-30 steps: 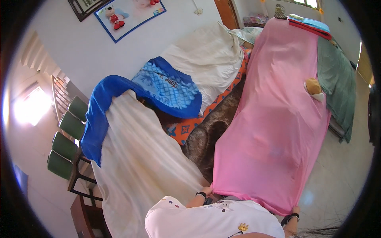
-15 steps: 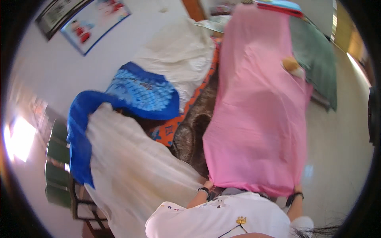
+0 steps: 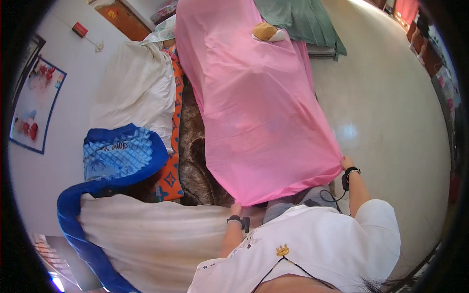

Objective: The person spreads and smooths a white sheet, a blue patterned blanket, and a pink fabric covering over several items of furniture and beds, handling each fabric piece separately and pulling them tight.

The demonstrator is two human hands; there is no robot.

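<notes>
A large pink sheet [image 3: 259, 112] stretches away from me, pulled out along its near edge. My left hand [image 3: 236, 209] is closed on its near left corner, beside the off-white cloth. The near right corner is in my right hand [image 3: 347, 162], fingers closed, farther forward over the pale floor. Low bulges show under the sheet; what makes them is hidden. A small brown and white thing [image 3: 265, 32] lies at its far right edge; I cannot make out its kind.
To the left lie a brown furry blanket [image 3: 195, 151], an orange patterned strip [image 3: 170, 178], a blue-edged cloth [image 3: 117, 154] and off-white cloths [image 3: 156, 224]. Green cloth [image 3: 303, 22] drapes at the far right. Tiled floor [image 3: 386, 127] runs along the right.
The view has turned, so the bed coverings appear farther left. My right hand has moved outward and forward with its corner, and the near edge now slants. Both hands still hold the sheet.
</notes>
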